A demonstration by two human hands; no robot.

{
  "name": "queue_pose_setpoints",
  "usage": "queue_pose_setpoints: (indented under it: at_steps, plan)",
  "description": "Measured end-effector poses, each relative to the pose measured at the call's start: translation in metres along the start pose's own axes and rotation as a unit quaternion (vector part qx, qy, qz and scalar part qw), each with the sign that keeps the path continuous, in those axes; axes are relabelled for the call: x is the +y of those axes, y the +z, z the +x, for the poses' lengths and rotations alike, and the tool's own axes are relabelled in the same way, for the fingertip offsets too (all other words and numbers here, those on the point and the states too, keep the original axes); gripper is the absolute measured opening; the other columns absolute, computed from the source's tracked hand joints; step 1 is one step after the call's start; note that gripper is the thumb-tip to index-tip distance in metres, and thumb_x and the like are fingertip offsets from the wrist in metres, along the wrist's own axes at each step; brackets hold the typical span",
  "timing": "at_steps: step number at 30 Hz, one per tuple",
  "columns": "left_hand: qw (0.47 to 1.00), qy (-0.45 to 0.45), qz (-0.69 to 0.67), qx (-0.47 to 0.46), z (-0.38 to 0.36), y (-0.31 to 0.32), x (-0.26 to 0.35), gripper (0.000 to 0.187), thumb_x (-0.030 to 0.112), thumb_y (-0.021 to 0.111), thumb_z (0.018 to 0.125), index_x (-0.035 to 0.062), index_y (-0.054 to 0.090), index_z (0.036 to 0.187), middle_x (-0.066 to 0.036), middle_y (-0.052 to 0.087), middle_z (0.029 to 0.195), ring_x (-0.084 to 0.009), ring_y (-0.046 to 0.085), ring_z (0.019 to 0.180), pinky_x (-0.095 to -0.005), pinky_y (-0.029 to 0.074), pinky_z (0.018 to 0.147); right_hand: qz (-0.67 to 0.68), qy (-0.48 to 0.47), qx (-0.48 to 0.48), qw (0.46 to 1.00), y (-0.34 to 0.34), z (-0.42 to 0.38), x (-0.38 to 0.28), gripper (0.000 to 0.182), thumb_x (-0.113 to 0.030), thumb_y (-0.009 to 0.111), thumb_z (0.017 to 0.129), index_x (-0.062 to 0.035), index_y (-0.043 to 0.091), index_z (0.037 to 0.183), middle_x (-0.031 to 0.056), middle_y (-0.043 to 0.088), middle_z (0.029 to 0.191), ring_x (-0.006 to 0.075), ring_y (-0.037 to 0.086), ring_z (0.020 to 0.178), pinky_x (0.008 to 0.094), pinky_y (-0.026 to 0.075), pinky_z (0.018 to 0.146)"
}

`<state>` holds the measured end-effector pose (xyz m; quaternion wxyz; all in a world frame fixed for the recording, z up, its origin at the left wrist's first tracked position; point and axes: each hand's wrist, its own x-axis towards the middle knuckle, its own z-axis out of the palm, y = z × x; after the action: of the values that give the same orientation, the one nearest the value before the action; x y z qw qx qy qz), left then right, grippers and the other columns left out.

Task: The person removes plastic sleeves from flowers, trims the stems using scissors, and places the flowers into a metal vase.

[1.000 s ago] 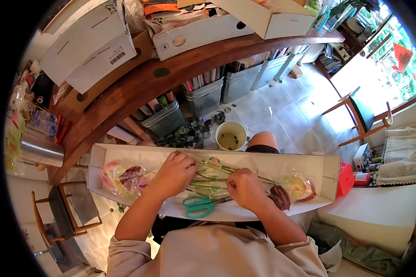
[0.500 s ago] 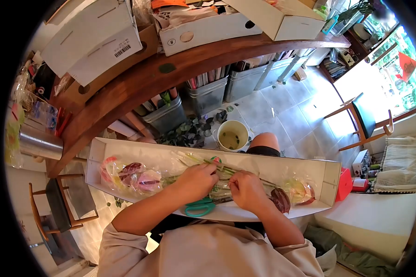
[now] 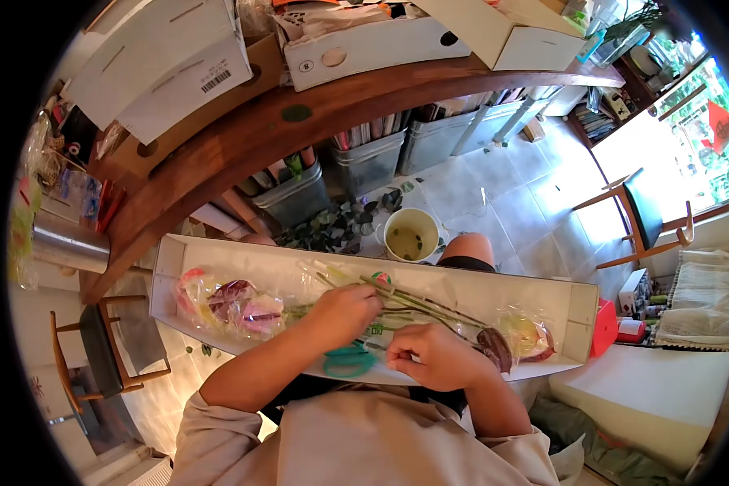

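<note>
both hands curl shut: left hand (image 3: 344, 312) gripping flower stems (image 3: 413, 304), right hand (image 3: 433, 356) beside.

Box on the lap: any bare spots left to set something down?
Bare floor shows in the box along the far wall and beside the right end wall past the wrapped blooms. The middle is crowded: stems, scissors, left hand, right hand.

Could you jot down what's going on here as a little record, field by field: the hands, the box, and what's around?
left hand: closed on green flower stems
right hand: fingers curled at the stems, grip unclear
box: long, white, across the lap
wrapped flowers: at the box's left end; more at its right end
scissors: teal handles, near edge, beside the left hand
floor: cup, loose leaves
</note>
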<state>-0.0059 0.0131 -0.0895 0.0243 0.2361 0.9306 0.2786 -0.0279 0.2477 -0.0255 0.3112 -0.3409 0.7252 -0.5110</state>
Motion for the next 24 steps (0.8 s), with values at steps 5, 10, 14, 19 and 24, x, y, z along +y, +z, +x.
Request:
queue_pose_setpoints:
  at_steps: [5, 10, 14, 19, 24]
  plan:
    - [0.998, 0.043, 0.033, 0.030, 0.004, -0.007, 0.003, 0.013, 0.013, 0.074, 0.083, 0.0077, 0.068, 0.094, -0.008, 0.065, 0.093, -0.0309, 0.065, 0.090, -0.0426, 0.054, 0.075, -0.067, 0.052, 0.019, 0.996, -0.013, -0.001, 0.003, 0.009, -0.008, 0.078, 0.090, -0.0012, 0.073, 0.093, 0.0101, 0.068, 0.073, 0.0204, 0.063, 0.064, 0.0337, 0.052, 0.063]
    - [0.993, 0.092, 0.054, 0.053, 0.005, -0.023, 0.019, 0.015, 0.012, 0.076, 0.083, 0.0082, 0.067, 0.095, -0.007, 0.065, 0.093, -0.0303, 0.062, 0.094, -0.0418, 0.049, 0.085, -0.078, 0.171, 0.277, 0.942, -0.025, -0.026, -0.026, 0.013, -0.009, 0.081, 0.086, -0.0025, 0.075, 0.096, 0.0111, 0.070, 0.076, 0.0213, 0.067, 0.067, 0.0333, 0.054, 0.064]
    - [0.995, 0.074, 0.042, 0.047, 0.003, -0.014, 0.012, 0.016, 0.012, 0.076, 0.083, 0.0084, 0.067, 0.095, -0.007, 0.065, 0.095, -0.0299, 0.063, 0.093, -0.0420, 0.048, 0.086, -0.314, 0.129, 0.285, 0.896, -0.048, -0.043, -0.012, 0.025, -0.013, 0.085, 0.078, -0.0030, 0.076, 0.099, 0.0128, 0.072, 0.091, 0.0300, 0.070, 0.083, 0.0401, 0.056, 0.076]
    - [0.993, 0.078, 0.069, 0.057, 0.001, -0.013, 0.012, 0.015, 0.011, 0.074, 0.083, 0.0081, 0.068, 0.096, -0.007, 0.066, 0.094, -0.0287, 0.064, 0.093, -0.0420, 0.048, 0.085, -0.404, 0.216, 0.143, 0.877, -0.047, -0.045, 0.004, 0.028, -0.021, 0.087, 0.076, -0.0032, 0.076, 0.094, 0.0132, 0.072, 0.095, 0.0342, 0.067, 0.099, 0.0448, 0.053, 0.089]
    - [0.994, 0.069, 0.075, 0.050, -0.001, -0.010, 0.014, 0.017, 0.010, 0.074, 0.081, 0.0071, 0.069, 0.098, -0.007, 0.065, 0.093, -0.0285, 0.065, 0.093, -0.0420, 0.048, 0.085, -0.445, 0.201, 0.098, 0.867, -0.039, -0.045, 0.026, 0.026, -0.025, 0.083, 0.080, -0.0034, 0.074, 0.090, 0.0145, 0.073, 0.098, 0.0368, 0.068, 0.096, 0.0448, 0.053, 0.089]
